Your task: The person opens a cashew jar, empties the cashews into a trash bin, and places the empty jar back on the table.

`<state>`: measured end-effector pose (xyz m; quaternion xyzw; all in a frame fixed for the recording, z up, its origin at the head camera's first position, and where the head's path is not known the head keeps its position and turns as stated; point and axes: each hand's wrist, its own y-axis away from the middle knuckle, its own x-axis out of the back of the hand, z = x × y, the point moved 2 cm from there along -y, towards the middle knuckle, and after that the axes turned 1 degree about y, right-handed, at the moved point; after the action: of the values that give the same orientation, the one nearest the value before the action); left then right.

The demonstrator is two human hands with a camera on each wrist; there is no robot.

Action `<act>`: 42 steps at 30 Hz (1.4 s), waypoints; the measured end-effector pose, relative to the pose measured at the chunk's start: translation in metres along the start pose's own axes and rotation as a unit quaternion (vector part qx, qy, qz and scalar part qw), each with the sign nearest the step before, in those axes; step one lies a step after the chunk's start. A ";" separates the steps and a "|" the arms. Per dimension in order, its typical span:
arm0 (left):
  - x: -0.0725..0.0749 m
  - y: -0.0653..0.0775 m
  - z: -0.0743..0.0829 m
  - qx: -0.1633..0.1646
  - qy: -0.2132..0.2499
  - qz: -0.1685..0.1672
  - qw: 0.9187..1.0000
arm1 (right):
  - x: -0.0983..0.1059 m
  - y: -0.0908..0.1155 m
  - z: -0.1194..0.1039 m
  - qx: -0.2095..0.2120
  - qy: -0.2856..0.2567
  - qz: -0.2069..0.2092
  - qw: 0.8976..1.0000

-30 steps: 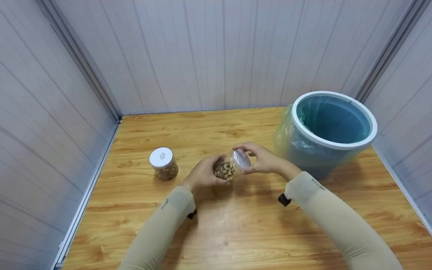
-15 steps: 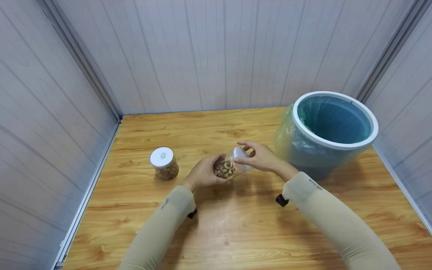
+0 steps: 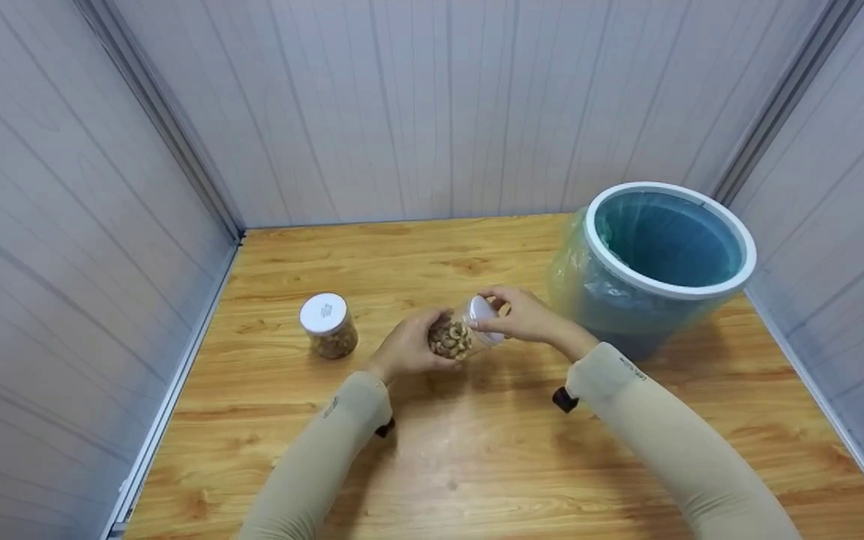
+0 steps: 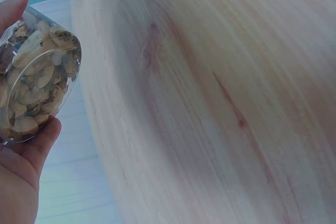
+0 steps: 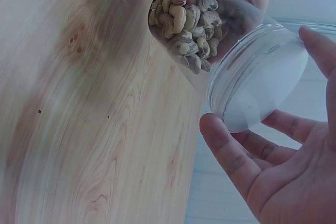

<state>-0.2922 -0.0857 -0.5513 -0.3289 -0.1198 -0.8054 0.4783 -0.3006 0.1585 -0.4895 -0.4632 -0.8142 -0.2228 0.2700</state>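
My left hand (image 3: 408,346) grips a clear jar (image 3: 449,339) of cashews around its body, above the wooden table. The jar lies tilted, its lidded end toward the right. On that end sits a clear-rimmed, whitish lid (image 3: 481,309), and the thumb and fingers of my right hand (image 3: 528,321) hold it by its edge. In the right wrist view the cashews (image 5: 189,22) have gathered in the lower end, away from the lid (image 5: 270,80). The left wrist view shows only the nut-filled bottom of the jar (image 4: 39,72).
A second jar of nuts (image 3: 334,341) with a white, labelled lid stands upright on the table (image 3: 432,465) to the left. At the right back is a large bin (image 3: 668,291) with a white rim and a plastic liner. Pale panel walls (image 3: 402,112) enclose the table.
The fingers of my right hand have shifted around the lid's edge, the thumb now higher on it than a second ago. My left hand and its jar have barely moved.
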 end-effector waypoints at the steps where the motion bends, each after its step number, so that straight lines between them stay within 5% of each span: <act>1: 0.000 0.000 0.000 0.000 0.000 -0.001 1.000 | 0.000 0.000 0.001 0.004 -0.004 -0.002 1.000; 25: 0.000 0.000 -0.001 -0.002 0.015 -0.001 1.000 | 0.001 0.005 -0.003 0.111 -0.023 -0.026 0.993; 37: -0.001 0.000 -0.002 0.008 0.026 -0.003 1.000 | 0.001 0.005 -0.004 0.121 -0.012 -0.027 0.992; 42: -0.001 0.000 -0.002 0.013 0.022 -0.005 1.000 | 0.002 0.006 -0.004 0.090 -0.004 -0.013 0.996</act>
<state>-0.2928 -0.0855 -0.5533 -0.3044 -0.1218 -0.8131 0.4810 -0.2954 0.1600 -0.4849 -0.4277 -0.8379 -0.1500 0.3042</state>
